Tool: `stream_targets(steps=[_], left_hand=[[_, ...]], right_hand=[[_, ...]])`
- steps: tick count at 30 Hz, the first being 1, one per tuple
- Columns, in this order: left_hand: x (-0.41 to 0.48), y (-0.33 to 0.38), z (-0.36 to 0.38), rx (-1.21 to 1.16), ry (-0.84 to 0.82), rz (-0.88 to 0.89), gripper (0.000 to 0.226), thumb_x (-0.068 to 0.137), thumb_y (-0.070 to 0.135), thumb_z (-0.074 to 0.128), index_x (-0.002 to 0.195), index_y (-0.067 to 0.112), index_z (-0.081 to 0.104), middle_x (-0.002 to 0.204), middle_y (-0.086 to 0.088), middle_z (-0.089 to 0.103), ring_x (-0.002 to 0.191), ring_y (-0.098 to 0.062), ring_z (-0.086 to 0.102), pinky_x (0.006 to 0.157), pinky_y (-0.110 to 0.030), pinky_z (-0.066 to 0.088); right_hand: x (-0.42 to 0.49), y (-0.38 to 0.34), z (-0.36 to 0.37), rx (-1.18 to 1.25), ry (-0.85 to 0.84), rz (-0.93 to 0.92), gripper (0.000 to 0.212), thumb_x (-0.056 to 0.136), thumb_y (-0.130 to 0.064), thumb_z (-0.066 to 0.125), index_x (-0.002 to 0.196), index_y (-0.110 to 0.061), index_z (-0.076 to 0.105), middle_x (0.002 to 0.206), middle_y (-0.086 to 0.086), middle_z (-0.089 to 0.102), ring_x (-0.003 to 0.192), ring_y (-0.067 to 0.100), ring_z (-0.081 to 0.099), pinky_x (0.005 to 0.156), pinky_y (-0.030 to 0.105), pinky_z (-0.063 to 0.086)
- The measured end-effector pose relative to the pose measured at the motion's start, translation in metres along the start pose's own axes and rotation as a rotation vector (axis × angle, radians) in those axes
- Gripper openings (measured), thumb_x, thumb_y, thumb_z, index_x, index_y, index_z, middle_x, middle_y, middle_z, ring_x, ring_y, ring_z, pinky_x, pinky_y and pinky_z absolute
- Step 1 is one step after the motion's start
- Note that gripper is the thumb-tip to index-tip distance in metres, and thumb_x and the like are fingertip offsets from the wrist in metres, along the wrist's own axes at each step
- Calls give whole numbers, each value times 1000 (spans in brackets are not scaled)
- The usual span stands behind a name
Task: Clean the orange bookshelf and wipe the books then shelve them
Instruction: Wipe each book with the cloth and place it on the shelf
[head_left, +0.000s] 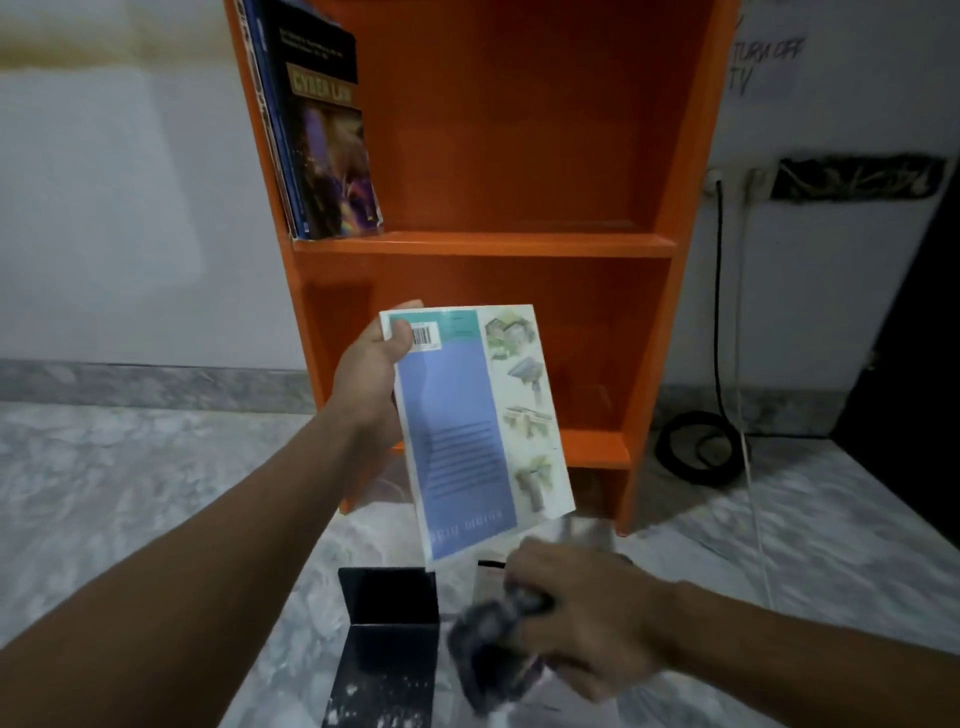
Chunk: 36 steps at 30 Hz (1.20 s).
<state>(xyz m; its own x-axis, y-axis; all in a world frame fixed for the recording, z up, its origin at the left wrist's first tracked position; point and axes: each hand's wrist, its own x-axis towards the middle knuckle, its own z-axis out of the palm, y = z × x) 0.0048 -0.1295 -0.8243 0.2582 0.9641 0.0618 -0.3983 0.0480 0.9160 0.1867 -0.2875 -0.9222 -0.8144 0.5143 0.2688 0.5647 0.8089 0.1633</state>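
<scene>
Left hand (371, 374) grips the book (475, 431) upright, barcode end up, long axis near vertical — right hand (582, 618) clutches a cloth (485, 642)

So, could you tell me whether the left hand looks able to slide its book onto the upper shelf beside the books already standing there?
Probably yes. The left hand holds the book upright in front of the bookshelf, and the upper shelf is bare to the right of the leaning books, with nothing in between.

one bookshelf (483, 244), two hands
</scene>
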Motion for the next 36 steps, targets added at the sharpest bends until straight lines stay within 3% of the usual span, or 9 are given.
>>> stream_targets(steps=[4, 9, 11, 16, 20, 24, 28, 32, 36], left_hand=[[1, -2, 1, -52, 81, 36, 24, 103, 17, 46, 118, 17, 64, 119, -14, 69, 100, -29, 70, 87, -45, 57], [0, 1, 40, -135, 119, -15, 19, 101, 14, 50, 103, 20, 68, 107, -15, 71, 99, -37, 69, 90, -56, 54], [-1, 1, 52, -29, 119, 50, 21, 101, 11, 52, 96, 23, 68, 102, -11, 72, 99, -33, 69, 90, -55, 55], [-6, -1, 54, 179, 65, 182, 12, 99, 37, 55, 98, 32, 66, 90, 4, 66, 92, -20, 62, 76, -39, 50], [-13, -25, 22, 291, 118, -114, 63, 88, 69, 46, 133, 26, 56, 137, -1, 57, 127, -30, 53, 96, -51, 47], [-10, -22, 1, 93, -24, -168, 52, 93, 57, 50, 117, 15, 67, 113, -14, 73, 96, -32, 73, 74, -45, 59], [-4, -17, -1, 165, 18, -13, 31, 102, 35, 47, 116, 14, 65, 110, -15, 73, 95, -35, 72, 87, -58, 55], [-8, -21, 4, 314, 66, 63, 25, 103, 29, 48, 105, 13, 67, 97, -11, 76, 91, -32, 73, 88, -57, 55], [-3, -20, 10, 270, 156, 114, 21, 102, 28, 52, 99, 15, 69, 91, -7, 76, 89, -29, 73, 83, -47, 58]], right_hand=[[36, 31, -47, 153, 563, 562, 38, 86, -21, 47, 121, -23, 61, 97, 1, 37, 76, 9, 38, 62, 20, 38], [80, 17, -19, 227, 301, 974, 97, 82, -58, 62, 154, -29, 3, 136, 3, 26, 119, 21, 39, 99, 38, 44], [85, 11, -11, 215, 319, 1082, 102, 81, -40, 65, 154, -22, -3, 137, 9, 29, 121, 27, 39, 98, 38, 44], [73, 24, -25, 301, 598, 1065, 29, 89, -18, 53, 117, -20, 51, 86, -1, 58, 76, 16, 56, 66, 30, 40], [55, 24, -57, 594, 742, 985, 25, 89, -8, 62, 106, -25, 56, 58, -1, 48, 47, 7, 42, 45, 22, 36], [40, 15, -66, 761, 718, 820, 34, 90, -11, 68, 107, -38, 56, 85, 21, 57, 66, 29, 51, 57, 24, 41], [29, 18, -60, 685, 853, 911, 12, 90, -34, 68, 97, -27, 61, 82, 8, 63, 74, 18, 61, 70, 37, 50], [40, 73, -103, 394, 1001, 954, 43, 90, -57, 53, 130, -43, 50, 108, -8, 66, 102, 14, 64, 91, 49, 52], [53, 84, -104, 189, 790, 777, 53, 96, -32, 53, 143, -49, 36, 138, -5, 38, 104, 2, 51, 95, 23, 50]])
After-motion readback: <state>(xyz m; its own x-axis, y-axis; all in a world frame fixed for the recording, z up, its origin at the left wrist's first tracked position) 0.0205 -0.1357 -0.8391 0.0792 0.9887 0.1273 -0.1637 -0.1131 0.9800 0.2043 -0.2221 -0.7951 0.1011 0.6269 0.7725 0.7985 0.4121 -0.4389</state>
